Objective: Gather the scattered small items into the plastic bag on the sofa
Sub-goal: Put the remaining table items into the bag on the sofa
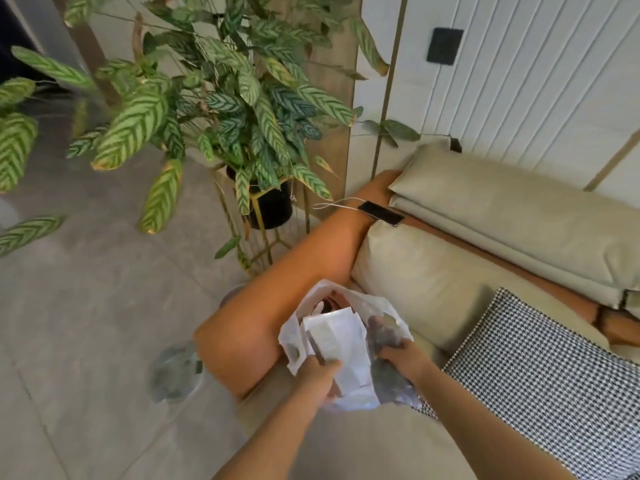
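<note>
Head view. 1 plastic bag (346, 341), white and translucent, stands open-mouthed on the sofa (433, 282) at the seat's left edge, pressed against the orange armrest (277, 282). Contents: white papers or packets (334, 332) standing upright in the mouth; other items inside are too blurred to identify.

Left hand (317, 377): grip curled, pinching the bag's near left rim together with a slim dark item that cannot be made out.

Right hand (401, 356): grip curled around the bag's right side, bunching the plastic.

On the armrest's far end, beside the back cushion (502, 209): 1 dark phone (381, 213) lying flat, a thin white cable (337, 204) running from it over the armrest's outer edge.

On the seat's right part: 1 black-and-white houndstooth cushion (540, 368), just beside the bag.

On the grey tiled floor (86, 323), left of the sofa: 1 potted plant (214, 109) with striped green leaves in a black pot on a gold wire stand (259, 237). 1 blurred translucent object (176, 374) lies on the floor near the armrest's front corner.
</note>
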